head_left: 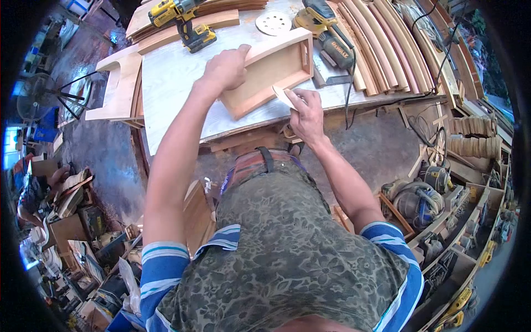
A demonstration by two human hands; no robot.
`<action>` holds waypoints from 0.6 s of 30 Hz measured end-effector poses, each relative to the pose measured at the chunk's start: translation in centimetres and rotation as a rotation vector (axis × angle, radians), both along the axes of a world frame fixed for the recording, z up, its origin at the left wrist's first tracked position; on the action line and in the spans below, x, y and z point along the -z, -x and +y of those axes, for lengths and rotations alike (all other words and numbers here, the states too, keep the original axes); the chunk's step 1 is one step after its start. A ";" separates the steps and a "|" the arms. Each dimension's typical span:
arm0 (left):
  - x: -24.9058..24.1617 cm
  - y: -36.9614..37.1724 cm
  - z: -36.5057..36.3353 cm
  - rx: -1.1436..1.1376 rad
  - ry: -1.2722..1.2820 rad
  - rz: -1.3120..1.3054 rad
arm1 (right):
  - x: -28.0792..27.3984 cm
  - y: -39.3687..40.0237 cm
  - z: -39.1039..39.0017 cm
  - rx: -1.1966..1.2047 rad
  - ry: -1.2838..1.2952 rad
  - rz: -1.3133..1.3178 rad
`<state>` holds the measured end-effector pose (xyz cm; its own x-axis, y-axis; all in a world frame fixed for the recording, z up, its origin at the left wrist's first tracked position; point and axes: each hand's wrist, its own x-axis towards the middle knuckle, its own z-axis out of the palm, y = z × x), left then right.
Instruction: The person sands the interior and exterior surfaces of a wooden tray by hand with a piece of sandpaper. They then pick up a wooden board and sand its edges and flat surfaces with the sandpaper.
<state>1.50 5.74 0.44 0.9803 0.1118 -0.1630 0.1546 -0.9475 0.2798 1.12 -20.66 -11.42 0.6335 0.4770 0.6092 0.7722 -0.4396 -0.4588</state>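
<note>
A shallow wooden tray (249, 105) with raised sides lies tilted across the white worktop, a slot cut in its right end. My left hand (225, 71) is closed over the tray's upper left side, fingers gripping the edge. In my right hand (307, 115) a folded, pale piece of sandpaper (283, 98) is pinched between thumb and fingers, close to the tray's lower right corner. A round white sanding disc (274, 24) with holes lies just beyond the tray.
A yellow cordless drill (193, 34) stands at the back left of the worktop (166, 94). Behind my right hand lies a corded sander (332, 47), its cable hanging over the front edge. Curved wooden strips (381, 44) are stacked at right. Tools fill a compartmented rack (470, 221) lower right.
</note>
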 end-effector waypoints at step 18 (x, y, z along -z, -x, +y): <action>1.3 -0.9 -0.2 -0.029 -0.052 -0.026 | 4.5 -4.7 0.3 -0.042 0.443 -0.206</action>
